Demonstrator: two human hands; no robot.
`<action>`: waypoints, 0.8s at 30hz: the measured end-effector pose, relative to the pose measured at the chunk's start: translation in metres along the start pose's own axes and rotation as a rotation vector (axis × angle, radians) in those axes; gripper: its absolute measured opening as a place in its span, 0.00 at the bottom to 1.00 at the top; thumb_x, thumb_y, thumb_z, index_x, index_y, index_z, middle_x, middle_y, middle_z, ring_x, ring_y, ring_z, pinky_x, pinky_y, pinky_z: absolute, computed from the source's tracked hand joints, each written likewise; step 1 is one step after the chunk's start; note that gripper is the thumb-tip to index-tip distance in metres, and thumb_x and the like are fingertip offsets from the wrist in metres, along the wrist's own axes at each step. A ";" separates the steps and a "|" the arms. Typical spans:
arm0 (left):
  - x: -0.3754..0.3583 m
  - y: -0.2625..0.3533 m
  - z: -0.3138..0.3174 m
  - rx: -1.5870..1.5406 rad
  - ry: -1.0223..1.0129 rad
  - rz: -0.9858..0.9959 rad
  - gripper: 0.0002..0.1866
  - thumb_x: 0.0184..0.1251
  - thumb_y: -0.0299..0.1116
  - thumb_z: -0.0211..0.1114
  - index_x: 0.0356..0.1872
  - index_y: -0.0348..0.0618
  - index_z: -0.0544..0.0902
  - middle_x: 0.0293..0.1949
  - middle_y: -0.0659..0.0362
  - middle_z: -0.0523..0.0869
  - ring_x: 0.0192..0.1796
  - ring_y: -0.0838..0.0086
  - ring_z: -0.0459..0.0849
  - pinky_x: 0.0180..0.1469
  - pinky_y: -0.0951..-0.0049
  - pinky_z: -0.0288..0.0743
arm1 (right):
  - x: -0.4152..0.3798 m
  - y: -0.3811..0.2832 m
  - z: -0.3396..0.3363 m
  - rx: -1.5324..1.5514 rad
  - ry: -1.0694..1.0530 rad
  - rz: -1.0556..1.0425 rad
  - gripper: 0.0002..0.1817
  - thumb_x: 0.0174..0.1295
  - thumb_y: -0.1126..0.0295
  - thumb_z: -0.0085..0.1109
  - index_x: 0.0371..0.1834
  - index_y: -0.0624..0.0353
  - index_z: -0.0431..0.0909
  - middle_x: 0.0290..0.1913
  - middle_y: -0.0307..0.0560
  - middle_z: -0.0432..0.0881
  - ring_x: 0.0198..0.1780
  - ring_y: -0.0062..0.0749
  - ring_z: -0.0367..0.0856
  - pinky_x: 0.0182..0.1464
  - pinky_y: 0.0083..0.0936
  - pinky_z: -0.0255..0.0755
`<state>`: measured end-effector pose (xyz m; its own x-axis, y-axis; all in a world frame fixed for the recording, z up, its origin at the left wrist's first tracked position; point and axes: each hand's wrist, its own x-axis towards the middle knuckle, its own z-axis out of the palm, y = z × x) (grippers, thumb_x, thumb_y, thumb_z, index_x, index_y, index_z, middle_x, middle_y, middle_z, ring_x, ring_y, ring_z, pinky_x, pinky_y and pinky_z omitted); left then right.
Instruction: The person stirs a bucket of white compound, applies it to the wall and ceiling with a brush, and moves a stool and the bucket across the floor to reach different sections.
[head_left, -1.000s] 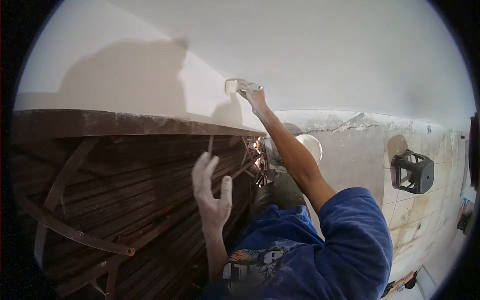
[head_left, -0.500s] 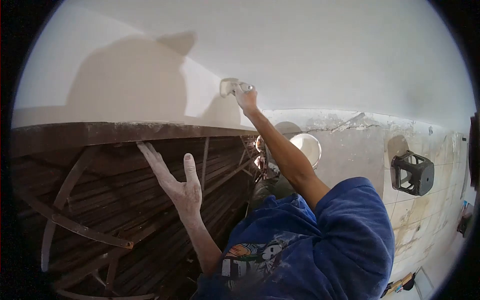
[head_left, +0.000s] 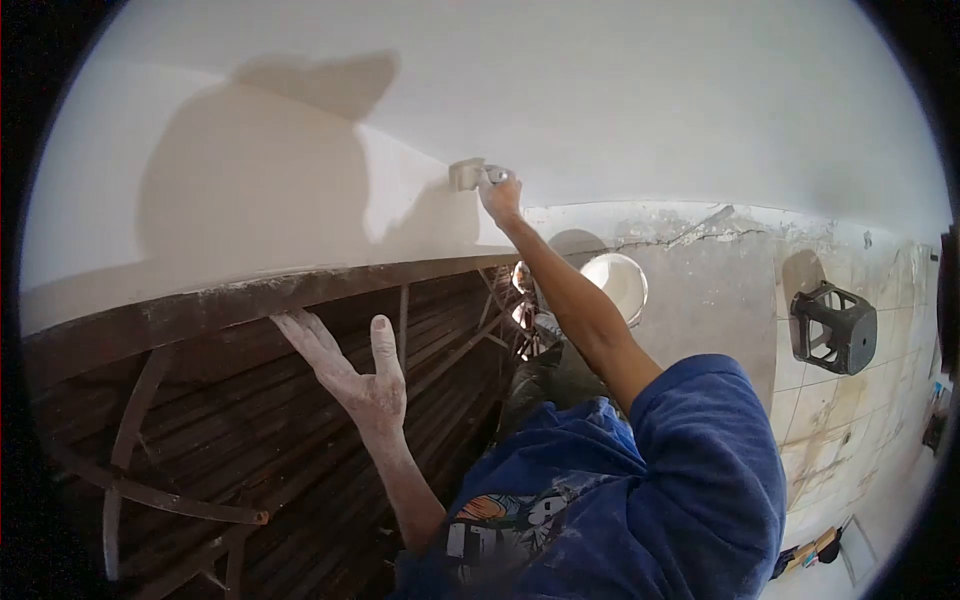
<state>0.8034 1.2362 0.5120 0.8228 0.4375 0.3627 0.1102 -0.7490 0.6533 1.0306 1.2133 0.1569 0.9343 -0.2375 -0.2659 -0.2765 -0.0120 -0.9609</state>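
My right hand (head_left: pixel 502 198) is wrapped round the handle of a putty knife (head_left: pixel 466 174). The broad blade lies at the corner where two white wall surfaces (head_left: pixel 640 110) meet; fine detail of the blade is too small to make out. Dusted with white powder, my left hand (head_left: pixel 365 395) is spread with the thumb apart and holds nothing. Its fingertips reach the lower edge of a dark brown metal frame (head_left: pixel 230 297), partly hidden there.
Below my right forearm stands a white bucket (head_left: pixel 643 290). A dark plastic stool (head_left: pixel 848 335) is on the stained tiles (head_left: pixel 820 440) at the right. Brown metal slats and bars (head_left: pixel 300 460) fill the lower left. Cracked, flaking plaster (head_left: pixel 690 225) runs along the wall's base.
The view has tilted, so the frame's left end sits lower. The putty knife and my right hand have shifted slightly right along the corner. My left hand stays at the frame.
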 end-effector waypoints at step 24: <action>0.000 -0.012 0.005 -0.061 -0.020 0.110 0.56 0.64 0.32 0.69 0.78 0.38 0.32 0.79 0.40 0.33 0.81 0.45 0.41 0.78 0.40 0.47 | 0.003 0.003 -0.011 0.009 0.075 -0.134 0.13 0.63 0.66 0.67 0.40 0.67 0.85 0.38 0.49 0.88 0.38 0.29 0.87 0.43 0.27 0.82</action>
<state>0.8048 1.2428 0.5006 0.8390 0.3440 0.4216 -0.0150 -0.7598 0.6500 1.0302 1.2014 0.1537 0.9431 -0.3065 -0.1289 -0.1479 -0.0396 -0.9882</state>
